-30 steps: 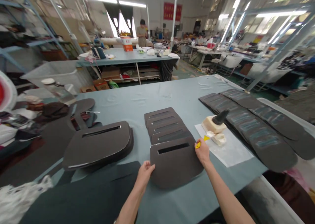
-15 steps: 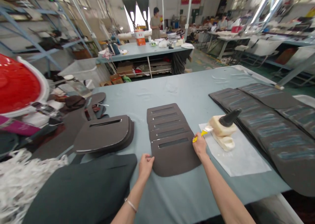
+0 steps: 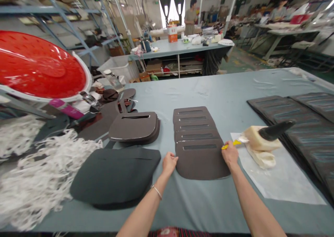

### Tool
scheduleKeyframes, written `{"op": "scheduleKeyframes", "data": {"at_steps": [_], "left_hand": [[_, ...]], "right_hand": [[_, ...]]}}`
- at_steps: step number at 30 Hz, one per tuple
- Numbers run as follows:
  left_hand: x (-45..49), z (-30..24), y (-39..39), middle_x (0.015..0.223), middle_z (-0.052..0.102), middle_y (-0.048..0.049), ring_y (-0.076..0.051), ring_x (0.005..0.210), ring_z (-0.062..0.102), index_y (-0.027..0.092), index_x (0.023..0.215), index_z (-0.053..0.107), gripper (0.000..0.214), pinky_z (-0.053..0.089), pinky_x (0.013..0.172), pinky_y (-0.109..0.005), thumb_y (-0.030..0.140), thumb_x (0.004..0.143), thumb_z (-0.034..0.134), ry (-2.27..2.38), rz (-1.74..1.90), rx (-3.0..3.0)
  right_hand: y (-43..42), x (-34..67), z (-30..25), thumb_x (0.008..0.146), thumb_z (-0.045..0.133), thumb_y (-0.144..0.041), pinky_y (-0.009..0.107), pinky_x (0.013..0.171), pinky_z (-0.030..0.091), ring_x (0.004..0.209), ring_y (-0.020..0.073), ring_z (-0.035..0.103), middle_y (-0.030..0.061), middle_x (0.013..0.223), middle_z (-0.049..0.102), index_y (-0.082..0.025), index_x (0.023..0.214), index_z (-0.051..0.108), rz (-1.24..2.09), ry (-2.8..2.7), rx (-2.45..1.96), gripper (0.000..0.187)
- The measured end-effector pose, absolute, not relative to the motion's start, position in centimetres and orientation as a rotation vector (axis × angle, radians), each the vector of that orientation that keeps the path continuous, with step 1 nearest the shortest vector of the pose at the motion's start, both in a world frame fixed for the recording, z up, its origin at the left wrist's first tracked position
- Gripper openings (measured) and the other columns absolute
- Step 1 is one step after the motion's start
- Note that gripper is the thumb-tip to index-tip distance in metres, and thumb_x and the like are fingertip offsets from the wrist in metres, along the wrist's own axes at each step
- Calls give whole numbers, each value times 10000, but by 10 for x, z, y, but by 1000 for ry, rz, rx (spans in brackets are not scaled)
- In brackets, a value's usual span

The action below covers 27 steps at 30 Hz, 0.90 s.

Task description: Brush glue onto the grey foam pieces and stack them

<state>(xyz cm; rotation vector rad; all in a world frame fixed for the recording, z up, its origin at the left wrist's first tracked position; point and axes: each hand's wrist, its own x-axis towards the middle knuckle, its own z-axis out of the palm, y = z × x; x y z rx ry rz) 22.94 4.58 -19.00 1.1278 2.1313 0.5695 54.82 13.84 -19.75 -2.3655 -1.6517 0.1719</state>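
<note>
Dark brown panels [image 3: 202,160] with rounded ends and long slots lie overlapped like steps on the table, the nearest one fully exposed. My left hand [image 3: 170,163] is closed, its fingertips pinched at that panel's left edge. At its right edge is my right hand [image 3: 230,155], closed round a yellow-handled brush [image 3: 236,142] whose tip is coated in white paste. The brush tip points right, close to a cream block-like container [image 3: 257,138] with a black cone-shaped piece [image 3: 276,130] on it. Whitish paste is on the container's near side and on the white sheet [image 3: 281,181] beneath.
Left of my hands lie a stack of slotted brown panels [image 3: 133,127], a dark green-grey piece [image 3: 114,174] and a heap of white strips [image 3: 52,174]. A red basin [image 3: 44,66] stands behind them. More panels with bluish streaks [image 3: 310,125] cover the right side. A person [image 3: 191,18] stands beyond the far table.
My view has turned left, so everything sits further right and the red basin shows more. Both hands remain at the nearest panel's edges, the brush still in my right.
</note>
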Motion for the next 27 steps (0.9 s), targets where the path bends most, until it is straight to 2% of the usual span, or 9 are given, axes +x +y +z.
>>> {"op": "scheduleKeyframes", "data": {"at_steps": [13, 27], "left_hand": [[229, -185, 43, 846, 690, -24, -165, 786, 627, 200, 859, 542, 152, 377, 633, -239, 304, 768, 605, 2127, 475, 1179], [233, -180, 42, 837, 684, -18, -157, 786, 620, 208, 879, 526, 131, 362, 634, -237, 283, 784, 579, 2149, 415, 1248]], "right_hand": [[134, 541, -186, 839, 445, -135, 250, 563, 240, 667, 142, 508, 31, 761, 555, -188, 973, 535, 166, -1620, -2393, 169], [133, 537, -183, 859, 429, -138, 245, 577, 263, 707, 145, 527, 48, 816, 563, -176, 1004, 527, 170, -1663, -2420, 179]]}}
